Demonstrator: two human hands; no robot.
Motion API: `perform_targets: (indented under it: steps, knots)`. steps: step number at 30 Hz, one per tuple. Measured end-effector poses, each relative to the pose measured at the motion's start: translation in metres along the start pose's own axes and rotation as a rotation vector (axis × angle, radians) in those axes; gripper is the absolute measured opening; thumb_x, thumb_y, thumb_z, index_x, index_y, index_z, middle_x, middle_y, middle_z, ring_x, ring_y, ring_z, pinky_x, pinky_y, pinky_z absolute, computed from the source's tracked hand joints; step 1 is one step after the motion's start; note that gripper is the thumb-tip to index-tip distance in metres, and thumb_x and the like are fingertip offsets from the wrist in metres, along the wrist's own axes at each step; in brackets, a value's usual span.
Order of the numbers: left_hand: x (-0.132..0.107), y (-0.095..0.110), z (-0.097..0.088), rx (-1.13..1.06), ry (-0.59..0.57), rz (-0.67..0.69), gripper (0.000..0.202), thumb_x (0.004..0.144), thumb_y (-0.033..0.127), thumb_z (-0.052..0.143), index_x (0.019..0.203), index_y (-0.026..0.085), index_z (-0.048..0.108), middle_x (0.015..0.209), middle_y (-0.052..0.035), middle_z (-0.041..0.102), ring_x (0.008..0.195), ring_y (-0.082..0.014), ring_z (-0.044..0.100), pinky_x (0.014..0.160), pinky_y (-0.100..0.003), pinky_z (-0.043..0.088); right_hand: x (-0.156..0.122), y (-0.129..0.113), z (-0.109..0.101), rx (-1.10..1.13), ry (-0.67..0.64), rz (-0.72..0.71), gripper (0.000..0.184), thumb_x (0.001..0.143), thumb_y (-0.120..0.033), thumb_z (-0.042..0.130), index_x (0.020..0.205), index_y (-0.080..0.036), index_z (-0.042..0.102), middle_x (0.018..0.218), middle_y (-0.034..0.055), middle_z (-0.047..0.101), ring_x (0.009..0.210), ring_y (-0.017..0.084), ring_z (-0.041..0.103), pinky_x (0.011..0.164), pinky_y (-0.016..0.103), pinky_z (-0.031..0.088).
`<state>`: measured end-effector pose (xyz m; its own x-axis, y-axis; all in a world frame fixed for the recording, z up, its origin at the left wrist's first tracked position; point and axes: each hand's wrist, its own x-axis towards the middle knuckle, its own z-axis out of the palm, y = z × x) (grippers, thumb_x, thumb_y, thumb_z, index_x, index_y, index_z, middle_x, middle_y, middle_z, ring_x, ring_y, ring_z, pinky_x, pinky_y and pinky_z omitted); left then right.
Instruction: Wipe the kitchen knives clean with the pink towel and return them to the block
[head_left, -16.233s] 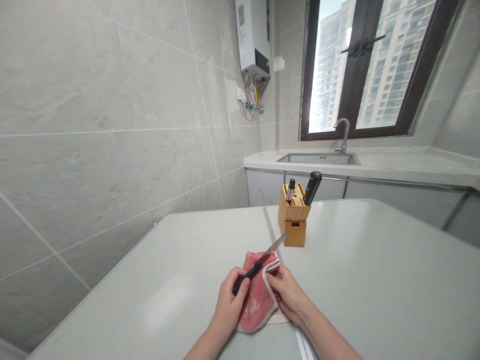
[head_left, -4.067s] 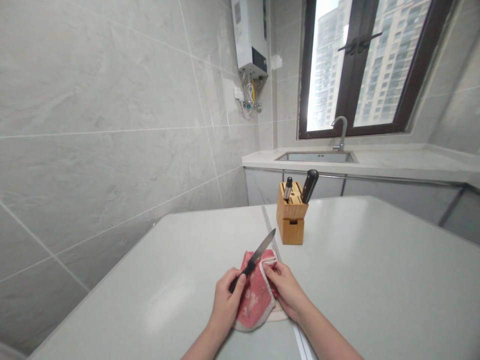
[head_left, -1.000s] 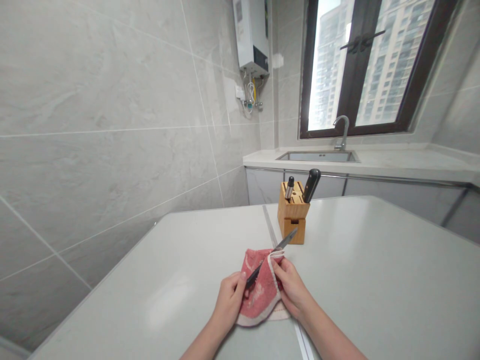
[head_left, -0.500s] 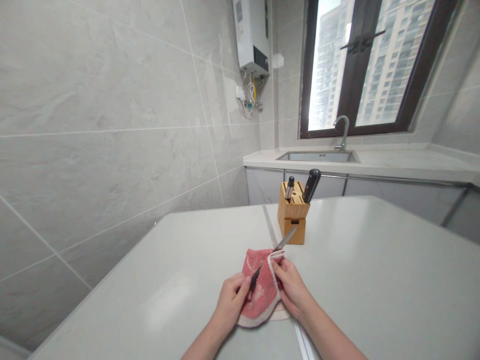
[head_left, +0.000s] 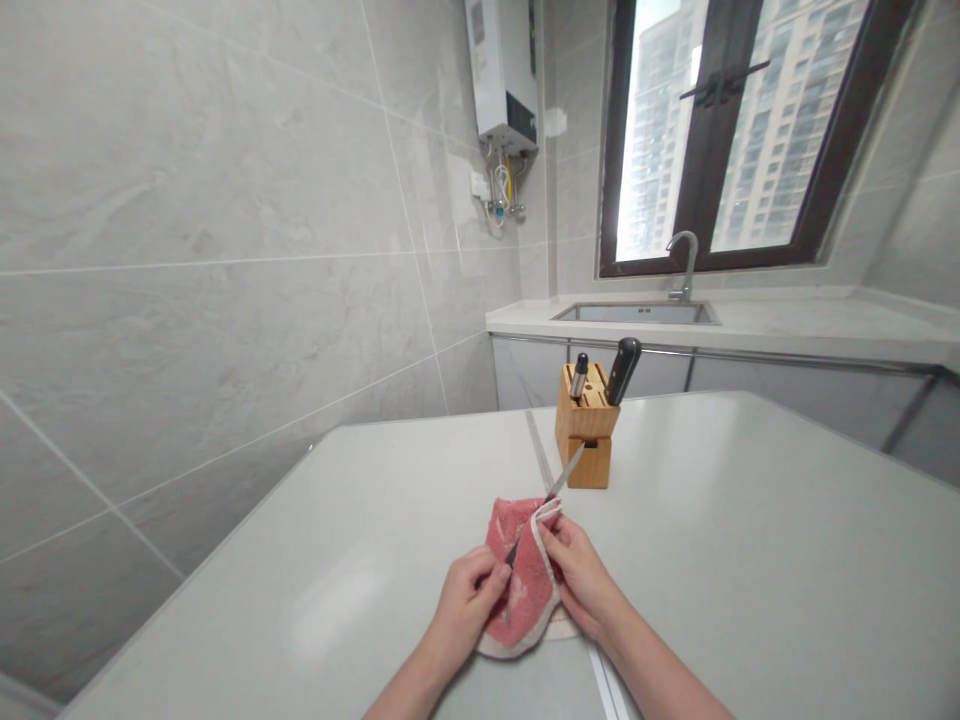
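A knife (head_left: 565, 474) lies within the folds of a pink towel (head_left: 534, 600) with a white border, its blade pointing up and away to the right. My left hand (head_left: 471, 606) is closed around the knife's dark handle, which mostly hides under my fingers and the cloth. On the other side, my right hand (head_left: 579, 572) pinches the folded edge of the towel beside the blade. Just beyond the blade's tip stands a wooden knife block (head_left: 589, 462). A black-handled knife (head_left: 622, 372) and a tool with a dark, silver-banded handle (head_left: 579, 376) stick out of its top.
Both hands work over a pale table (head_left: 750, 560) with a seam running through its middle. Behind it, a counter (head_left: 810, 318) holds a sink (head_left: 637, 314) and a tap (head_left: 685, 266). A water heater (head_left: 504, 75) hangs on the tiled wall, left of the window (head_left: 705, 130).
The blade has shifted slightly left and turned steeper. My left hand has moved a little to the right, covering more of the handle; the towel's folded edge has moved slightly left.
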<state>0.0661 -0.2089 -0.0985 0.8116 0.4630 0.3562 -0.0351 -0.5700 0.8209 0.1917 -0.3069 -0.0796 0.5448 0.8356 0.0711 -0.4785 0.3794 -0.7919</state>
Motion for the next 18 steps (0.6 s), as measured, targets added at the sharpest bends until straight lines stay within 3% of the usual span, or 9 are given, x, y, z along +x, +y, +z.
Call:
perform_targets:
  steps: [18]
  knots:
    - [0.0012, -0.0025, 0.0004, -0.038, 0.016, -0.014, 0.041, 0.080, 0.051, 0.049, 0.060, 0.016, 0.044, 0.061, 0.0019, 0.041, 0.059, -0.0126, 0.036, 0.056, -0.023, 0.027, -0.0028, 0.0000, 0.0031, -0.063, -0.030, 0.045, 0.024, 0.070, -0.032, 0.070, 0.086, -0.016, 0.063, 0.082, 0.0040, 0.069, 0.077, 0.017, 0.061, 0.072, 0.028, 0.045]
